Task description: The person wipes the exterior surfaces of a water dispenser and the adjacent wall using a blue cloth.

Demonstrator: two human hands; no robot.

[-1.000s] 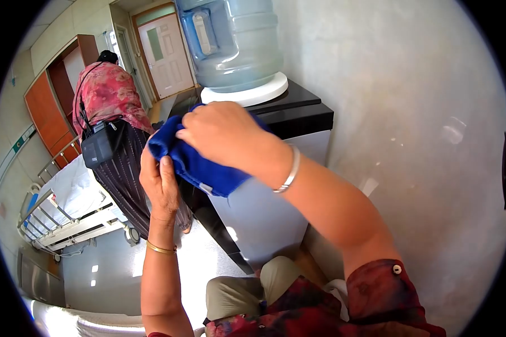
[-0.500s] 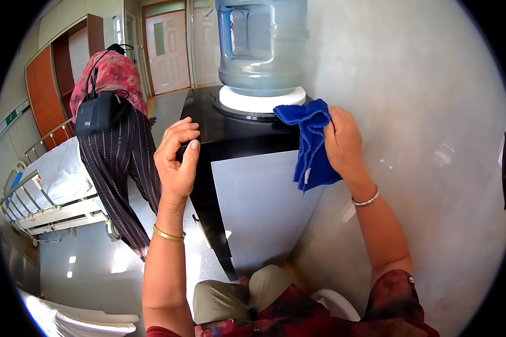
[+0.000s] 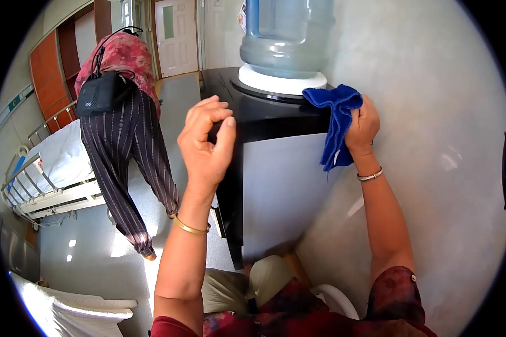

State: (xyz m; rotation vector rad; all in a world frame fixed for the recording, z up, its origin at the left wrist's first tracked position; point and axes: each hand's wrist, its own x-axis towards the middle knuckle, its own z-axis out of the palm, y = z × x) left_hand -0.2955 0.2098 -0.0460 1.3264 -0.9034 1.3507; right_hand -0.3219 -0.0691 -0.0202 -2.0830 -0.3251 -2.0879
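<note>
A blue cloth [image 3: 338, 126] hangs in folds from my right hand [image 3: 365, 124], whose fingers are closed on it. Its upper edge lies against the rear side edge of the black-topped water dispenser [image 3: 264, 115], beside the wall. My left hand [image 3: 205, 143] is at the dispenser's left edge, fingers loosely bent and thumb apart, with nothing in it. Whether its fingertips touch the black surface I cannot tell. On the dispenser a large clear blue water bottle [image 3: 287, 48] stands upside down in a white ring [image 3: 281, 78].
To the left, another person [image 3: 118, 84] bends over by a bed [image 3: 56, 163] with metal side rails. A pale wall [image 3: 433, 112] rises close on my right. Behind are a white door [image 3: 177, 36] and an orange-brown cabinet [image 3: 49, 78]. White fabric [image 3: 73, 306] lies at lower left.
The dispenser and bottle have shifted right and, at the top, upward in view. Both hands appear further right, the cloth still in my right hand. The other person's legs have moved apart.
</note>
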